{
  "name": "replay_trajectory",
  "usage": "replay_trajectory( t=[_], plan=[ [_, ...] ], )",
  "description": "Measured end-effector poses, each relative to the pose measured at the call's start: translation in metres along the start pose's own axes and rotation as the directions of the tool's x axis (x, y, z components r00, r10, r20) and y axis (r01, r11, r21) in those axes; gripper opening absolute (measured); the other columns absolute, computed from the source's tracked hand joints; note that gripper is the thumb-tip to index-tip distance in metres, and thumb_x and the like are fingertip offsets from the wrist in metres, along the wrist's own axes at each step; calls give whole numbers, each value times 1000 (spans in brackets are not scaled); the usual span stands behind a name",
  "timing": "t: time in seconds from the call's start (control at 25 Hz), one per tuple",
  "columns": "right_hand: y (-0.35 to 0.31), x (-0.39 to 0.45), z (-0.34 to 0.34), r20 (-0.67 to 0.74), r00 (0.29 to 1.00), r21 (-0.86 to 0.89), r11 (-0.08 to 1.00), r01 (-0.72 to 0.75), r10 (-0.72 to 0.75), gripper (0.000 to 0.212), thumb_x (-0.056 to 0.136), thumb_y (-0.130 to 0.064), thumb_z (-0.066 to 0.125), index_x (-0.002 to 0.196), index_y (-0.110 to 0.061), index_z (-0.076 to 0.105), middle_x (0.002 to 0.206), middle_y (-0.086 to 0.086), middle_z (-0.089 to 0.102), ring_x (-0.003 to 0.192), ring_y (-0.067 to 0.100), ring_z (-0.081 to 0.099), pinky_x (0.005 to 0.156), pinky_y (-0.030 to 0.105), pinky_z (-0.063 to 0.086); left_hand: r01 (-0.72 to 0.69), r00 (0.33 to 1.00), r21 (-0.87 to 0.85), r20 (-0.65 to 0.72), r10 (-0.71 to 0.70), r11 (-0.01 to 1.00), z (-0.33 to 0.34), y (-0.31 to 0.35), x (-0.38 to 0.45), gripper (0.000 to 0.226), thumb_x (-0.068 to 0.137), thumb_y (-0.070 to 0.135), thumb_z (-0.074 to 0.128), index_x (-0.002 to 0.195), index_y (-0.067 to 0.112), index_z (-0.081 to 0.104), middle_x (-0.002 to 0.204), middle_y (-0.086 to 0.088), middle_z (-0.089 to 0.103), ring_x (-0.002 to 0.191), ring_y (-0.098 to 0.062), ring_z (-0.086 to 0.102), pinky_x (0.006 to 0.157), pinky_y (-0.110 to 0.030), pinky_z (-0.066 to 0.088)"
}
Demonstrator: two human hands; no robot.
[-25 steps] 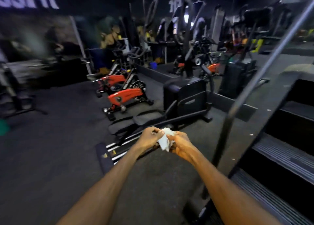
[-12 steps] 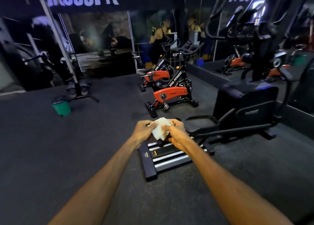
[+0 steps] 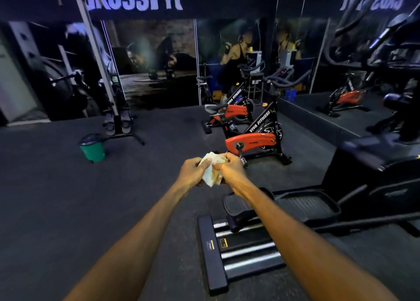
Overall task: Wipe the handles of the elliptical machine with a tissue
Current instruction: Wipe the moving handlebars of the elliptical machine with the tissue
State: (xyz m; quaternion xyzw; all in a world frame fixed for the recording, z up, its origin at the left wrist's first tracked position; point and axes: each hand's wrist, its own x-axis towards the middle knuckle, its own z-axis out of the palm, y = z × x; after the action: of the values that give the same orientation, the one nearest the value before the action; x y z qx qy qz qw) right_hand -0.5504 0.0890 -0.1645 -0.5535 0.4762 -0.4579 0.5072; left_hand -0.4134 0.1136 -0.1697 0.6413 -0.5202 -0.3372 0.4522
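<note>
Fingers of both my hands are curled in around a crumpled pale tissue (image 3: 211,170), which I hold out ahead of me at arm's length, above the dark rubber floor (image 3: 68,198). My left hand (image 3: 193,173) pinches the tissue's left side, thumb laid over the top of the wad, the other fingers folded under it. My right hand (image 3: 230,167) grips the right side, knuckles up, fingers tucked down so their tips are hidden. None of them are spread; all are closed narrow on the paper. I judge that I hold it this way to bunch or refold it into a pad that suits a wipe, since a loose sheet would tear or slide on a grip.

Low and to the right of my forearms lies the black elliptical machine (image 3: 375,187), with its ribbed foot pedals (image 3: 304,204) and silver rails (image 3: 247,250) nearest me. Its curved dark handles (image 3: 341,30) rise at the far right, well apart from my hands, and they are blurred at the frame's edge. The tissue touches none of it, so the wiping looks not yet begun from here.

Farther off stand two red and black spin bikes (image 3: 252,139), and to the left a small green bin (image 3: 93,148).
</note>
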Motion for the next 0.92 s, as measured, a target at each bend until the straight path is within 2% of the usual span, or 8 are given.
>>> replay_trajectory(
  t=[0.16,0.24,0.4,0.56,0.76,0.84,0.92],
  plan=[
    [3,109,55,9,1000,-21,999,29,-29,16,82,4,63,94,-6,65,82,4,69,72,13,65,56,22,52,-43,999,-37,-32,42,998,-35,-25,115,31,96,32,58,92,5,71,91,-15,73,81,-26,70,72,-43,58],
    [2,165,82,-40,998,-28,999,46,-47,19,80,8,62,91,-8,65,82,4,69,70,11,63,60,23,51,-49,999,-55,-20,48,997,-55,-36,179,27,96,29,58,93,7,73,93,-12,73,83,-22,67,76,-42,56],
    [-15,267,112,-80,996,-67,997,38,-43,20,83,7,60,100,0,66,90,7,69,76,13,63,63,21,51,-34,998,-108,43,39,994,-89,-36,297,36,97,35,56,86,5,71,77,-6,67,71,-18,58,62,-35,47],
    [-27,370,122,-149,987,-91,995,39,-52,20,82,8,60,95,-7,66,92,8,70,84,18,65,71,29,51,-12,994,-148,105,28,989,-98,-30,404,38,98,36,54,94,2,71,77,-5,66,68,-16,58,57,-29,45],
    [-30,488,121,-248,966,-92,994,51,-72,21,82,10,58,95,-4,66,81,4,66,73,14,61,57,20,48,-150,966,-150,187,177,977,-73,-20,539,20,95,21,61,91,7,74,76,1,67,70,-11,58,62,-29,47],
    [-30,543,115,-315,945,-96,994,58,-86,20,81,10,56,93,-3,66,82,6,66,75,16,61,60,25,48,-225,948,-134,200,249,965,-57,-12,597,15,93,17,62,92,8,75,79,2,68,73,-11,59,66,-30,47],
    [-33,601,106,-401,910,-111,992,64,-104,22,79,9,57,88,-9,65,84,6,66,79,19,61,68,30,49,-260,939,-129,199,281,957,-40,-5,655,13,92,16,64,89,9,75,76,4,67,73,-10,57,64,-27,46]
  ],
)
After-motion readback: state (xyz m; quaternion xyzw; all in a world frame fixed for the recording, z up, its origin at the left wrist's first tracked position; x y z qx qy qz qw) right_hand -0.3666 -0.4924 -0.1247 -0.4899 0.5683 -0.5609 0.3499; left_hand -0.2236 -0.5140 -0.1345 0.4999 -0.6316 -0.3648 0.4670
